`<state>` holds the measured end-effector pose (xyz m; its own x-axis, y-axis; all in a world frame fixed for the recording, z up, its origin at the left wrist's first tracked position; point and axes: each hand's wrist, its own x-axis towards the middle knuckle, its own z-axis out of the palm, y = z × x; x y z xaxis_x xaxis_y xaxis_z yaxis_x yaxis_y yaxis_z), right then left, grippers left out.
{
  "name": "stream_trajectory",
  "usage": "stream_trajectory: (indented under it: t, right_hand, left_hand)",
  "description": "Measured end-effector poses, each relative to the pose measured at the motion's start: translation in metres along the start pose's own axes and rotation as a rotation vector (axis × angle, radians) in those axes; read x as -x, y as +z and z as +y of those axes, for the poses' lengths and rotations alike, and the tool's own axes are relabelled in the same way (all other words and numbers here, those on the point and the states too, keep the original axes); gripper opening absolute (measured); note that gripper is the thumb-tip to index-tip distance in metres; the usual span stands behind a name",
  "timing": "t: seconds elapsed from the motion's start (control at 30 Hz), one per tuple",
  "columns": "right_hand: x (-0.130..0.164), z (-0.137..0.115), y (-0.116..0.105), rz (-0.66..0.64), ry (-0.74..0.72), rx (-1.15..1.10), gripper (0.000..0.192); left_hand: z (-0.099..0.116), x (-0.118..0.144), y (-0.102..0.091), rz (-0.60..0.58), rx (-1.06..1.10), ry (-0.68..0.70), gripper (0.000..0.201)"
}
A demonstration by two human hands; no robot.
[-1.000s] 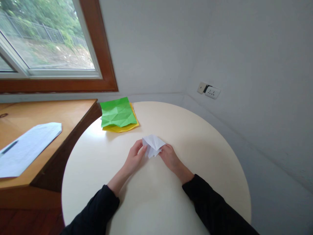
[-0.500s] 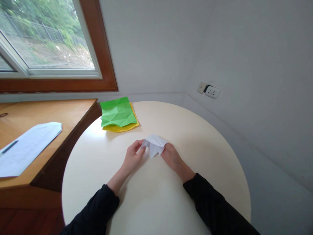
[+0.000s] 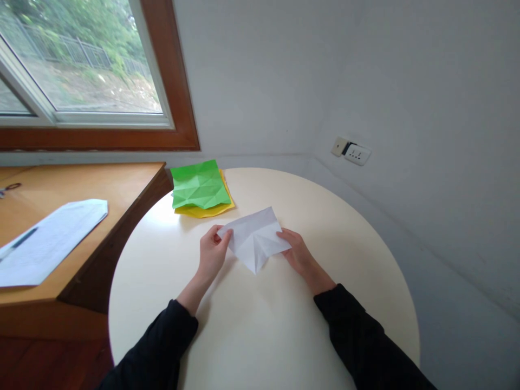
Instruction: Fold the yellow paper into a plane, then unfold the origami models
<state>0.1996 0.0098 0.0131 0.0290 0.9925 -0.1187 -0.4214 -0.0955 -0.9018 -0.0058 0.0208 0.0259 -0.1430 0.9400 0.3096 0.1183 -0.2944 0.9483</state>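
A creased sheet of white paper (image 3: 252,232) is stretched between my hands, a little above the round table (image 3: 252,330). My left hand (image 3: 213,249) pinches its left corner, thumb on top. At the right edge, my right hand (image 3: 298,252) grips the paper, with part of its fingers hidden beneath the sheet. Folds run out from the sheet's middle, and a pointed corner hangs toward me. Beyond my left hand, a creased green paper (image 3: 200,184) lies on top of yellow paper (image 3: 203,211).
To the left stands a wooden desk (image 3: 134,187) bearing white sheets (image 3: 60,238), a pen (image 3: 24,238) and scissors (image 3: 12,187). Behind the table are the wall, a window (image 3: 93,59) and a power socket (image 3: 357,154).
The white paper was bunched and folded over; now it is spread much wider. My hands have moved apart, left hand leftward and right hand rightward, both still holding it.
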Motion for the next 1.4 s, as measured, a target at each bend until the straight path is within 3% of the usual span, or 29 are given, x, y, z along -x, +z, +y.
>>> stream_trajectory:
  t: [0.37, 0.6, 1.4]
  right_hand:
    - [0.000, -0.004, -0.005, -0.033, 0.050, 0.027, 0.024]
    - [-0.001, -0.002, -0.007, -0.037, 0.028, 0.047, 0.023]
    - [0.000, -0.004, -0.008, -0.047, 0.030, 0.070, 0.022]
  left_hand:
    - [-0.006, -0.005, -0.003, 0.079, 0.078, -0.068, 0.032]
    - [-0.009, -0.005, -0.005, 0.058, 0.074, -0.069, 0.038]
    - [-0.015, -0.008, -0.007, 0.029, 0.039, -0.063, 0.032]
